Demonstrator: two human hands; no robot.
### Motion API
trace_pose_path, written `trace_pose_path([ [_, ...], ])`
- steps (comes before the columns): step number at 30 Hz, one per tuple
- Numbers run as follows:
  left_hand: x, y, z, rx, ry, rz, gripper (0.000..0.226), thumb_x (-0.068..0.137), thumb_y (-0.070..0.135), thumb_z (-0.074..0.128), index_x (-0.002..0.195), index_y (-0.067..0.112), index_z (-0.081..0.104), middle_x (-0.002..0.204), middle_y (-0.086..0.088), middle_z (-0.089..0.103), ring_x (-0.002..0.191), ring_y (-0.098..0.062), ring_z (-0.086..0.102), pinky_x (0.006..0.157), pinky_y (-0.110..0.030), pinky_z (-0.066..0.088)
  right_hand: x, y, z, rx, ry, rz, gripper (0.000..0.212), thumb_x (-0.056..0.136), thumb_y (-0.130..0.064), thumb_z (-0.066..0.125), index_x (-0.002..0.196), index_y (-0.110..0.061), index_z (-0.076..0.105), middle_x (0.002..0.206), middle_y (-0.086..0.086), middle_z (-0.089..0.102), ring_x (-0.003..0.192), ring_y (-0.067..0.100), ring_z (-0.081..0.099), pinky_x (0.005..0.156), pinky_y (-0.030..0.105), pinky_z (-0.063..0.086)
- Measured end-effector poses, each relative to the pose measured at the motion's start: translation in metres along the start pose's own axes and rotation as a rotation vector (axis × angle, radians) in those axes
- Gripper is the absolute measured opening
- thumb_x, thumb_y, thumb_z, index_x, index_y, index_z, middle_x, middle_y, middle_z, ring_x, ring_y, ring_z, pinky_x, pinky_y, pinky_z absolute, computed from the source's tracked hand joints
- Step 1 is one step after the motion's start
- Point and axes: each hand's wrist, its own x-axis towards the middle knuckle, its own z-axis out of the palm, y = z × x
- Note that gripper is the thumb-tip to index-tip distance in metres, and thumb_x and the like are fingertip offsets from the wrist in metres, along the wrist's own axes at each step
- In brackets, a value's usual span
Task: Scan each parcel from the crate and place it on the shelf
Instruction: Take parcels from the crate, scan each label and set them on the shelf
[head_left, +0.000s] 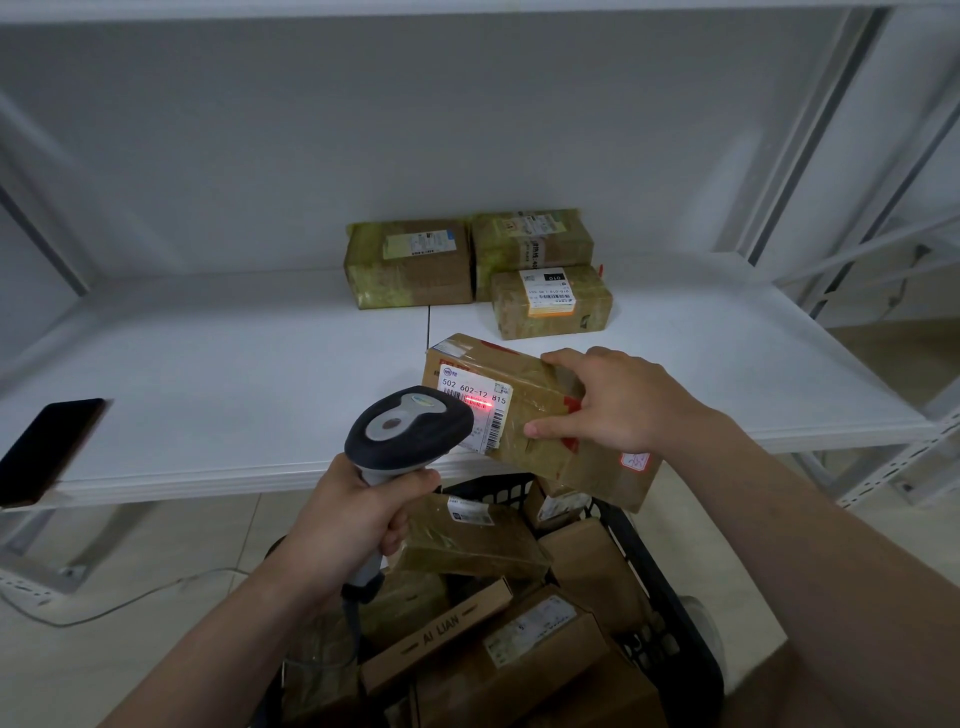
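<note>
- Right hand (618, 400) has the parcel (535, 395) pinched by its long sides. Fingers sit together over the far edge and the thumb presses the near edge.
- The parcel is in the air, tilted, over the front lip of the shelf (234, 374) and right above the crate (660, 597). It isn't touching either.
- Left hand (358, 519) is wrapped round the scanner (410, 431) handle with all the fingers curled tight. Can't tell which finger is on the trigger.
- The scanner head sits just beside the parcel's white label (475, 387), with a red line glowing across the barcode. The head blocks the label's lower left corner.
- 3 taped boxes are at the back of the shelf. The left box (408, 265) and right box (532, 239) touch side by side, and the front box (550, 301) is just ahead of the right one.
- The crate is on the floor below the shelf edge, piled with brown boxes at all angles. 1 reads AI LIAN (441, 631), and a shiny taped box (467, 535) lies on top, just beside the left hand.
- The held parcel and both forearms cover chunks of the crate, so only its right wall and a bit of the far rim show.
- A dark phone (49, 447) lies on the shelf's front left, well apart from everything else.
- A pale cable (130, 597) runs across the floor on the left.
</note>
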Motion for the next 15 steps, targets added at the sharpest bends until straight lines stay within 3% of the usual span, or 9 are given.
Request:
trace_pose_path([
  [15,0.0017,-0.0024,-0.0012,-0.003,0.004,0.006,0.028,0.091,0.014,0.074,0.067,0.012,0.061,0.054,-0.011,0.044,0.045,-0.018,0.04,0.048,-0.03,0.038,0.0009,-0.0003,0.0017,0.006,0.012,-0.01,0.095,0.074,-0.084,0.063,0.152,-0.037,0.039,0.119,-0.004,0.057,0.11,0.018,0.055,0.084,0.034,0.041],
])
